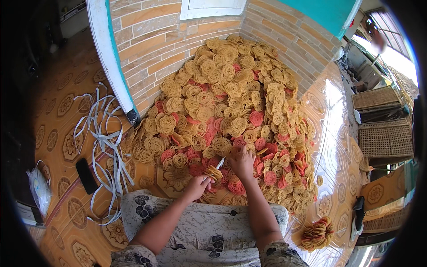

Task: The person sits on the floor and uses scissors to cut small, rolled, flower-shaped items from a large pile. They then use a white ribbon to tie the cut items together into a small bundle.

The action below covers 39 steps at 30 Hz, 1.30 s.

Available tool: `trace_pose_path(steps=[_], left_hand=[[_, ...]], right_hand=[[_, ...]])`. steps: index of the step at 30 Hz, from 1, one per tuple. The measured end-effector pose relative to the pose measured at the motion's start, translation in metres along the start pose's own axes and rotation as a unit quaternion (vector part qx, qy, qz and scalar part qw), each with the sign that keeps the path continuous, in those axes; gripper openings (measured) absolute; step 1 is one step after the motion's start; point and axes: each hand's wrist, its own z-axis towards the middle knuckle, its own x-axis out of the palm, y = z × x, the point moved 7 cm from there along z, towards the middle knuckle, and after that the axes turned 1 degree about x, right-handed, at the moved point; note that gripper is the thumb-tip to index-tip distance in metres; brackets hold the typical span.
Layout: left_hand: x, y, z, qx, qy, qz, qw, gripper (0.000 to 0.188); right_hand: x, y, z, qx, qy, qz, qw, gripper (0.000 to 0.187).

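While left hand (198, 187) clamps discs (213, 172), right hand (242, 163) grip unclear; tiled floor (72, 144); brick wall (153, 33)

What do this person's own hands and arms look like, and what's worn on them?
The left hand and right hand are human and ungloved; no watch or bracelet shows. The forearms are bare below loose, pale fabric sleeves with dark floral print.

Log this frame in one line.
left hand: holding yellow discs, pale pointed tip alongside | right hand: at disc pile | stacked bundle: lower right
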Motion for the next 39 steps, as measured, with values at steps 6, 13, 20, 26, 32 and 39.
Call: trace_pose_path(steps=[6, 13, 20, 26, 32, 39], left_hand=[[0.001, -0.005, 0.0, 0.01, 0.002, 0.013, 1.0, 0.031], [-0.005, -0.003, -0.001, 0.025, -0.024, 0.002, 0.999, 0.029], [-0.021, 0.006, 0.005, 0.026, -0.108, 0.004, 0.994, 0.029], [-0.021, 0.005, 0.004, 0.017, -0.099, 0.002, 0.995, 0.028], [-0.015, -0.002, 0.003, 0.017, -0.072, 0.018, 0.997, 0.03], [-0.014, -0.009, 0.0, 0.03, -0.055, 0.003, 0.998, 0.03]], right_hand=[[-0.021, 0.019, -0.006, 0.039, 0.05, 0.278, 0.959, 0.045], [-0.011, 0.031, -0.009, 0.042, 0.156, 0.201, 0.966, 0.018], [0.009, 0.054, 0.009, -0.159, 0.045, 0.106, 0.981, 0.02], [0.005, 0.05, 0.02, -0.108, -0.055, -0.017, 0.992, 0.018], [0.018, 0.016, 0.011, 0.091, 0.105, 0.37, 0.919, 0.027], [0.014, 0.016, 0.004, 0.122, 0.129, 0.384, 0.906, 0.024]])
